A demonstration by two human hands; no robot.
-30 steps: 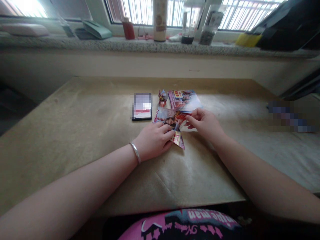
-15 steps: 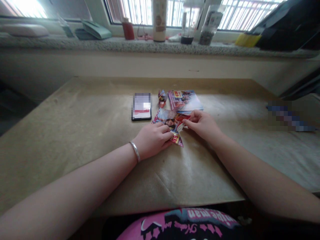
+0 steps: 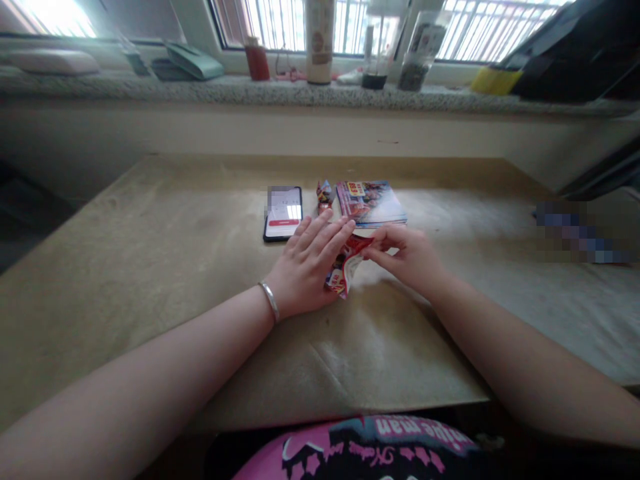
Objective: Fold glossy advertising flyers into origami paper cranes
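Note:
A colourful printed paper sheet (image 3: 343, 269), partly folded, lies on the brown paper-covered table (image 3: 150, 267). My left hand (image 3: 309, 264), with a silver bangle on the wrist, rests flat on the sheet, fingers stretched out. My right hand (image 3: 406, 257) pinches the sheet's right part and folds it over toward the left hand. Just behind lie a stack of colourful printed sheets (image 3: 370, 201) and a small folded paper piece (image 3: 325, 195).
A phone (image 3: 283, 213) with a lit screen lies left of the sheets. The stone windowsill (image 3: 200, 90) behind holds a red cup (image 3: 257, 60), a tall bottle (image 3: 321, 40), jars and a green case (image 3: 194, 61). A blurred item (image 3: 583, 230) lies far right.
My left hand opened from curled fingers to flat and slid forward over the sheet. My right hand lifted the sheet's right part and folded it leftward, so the sheet looks narrower.

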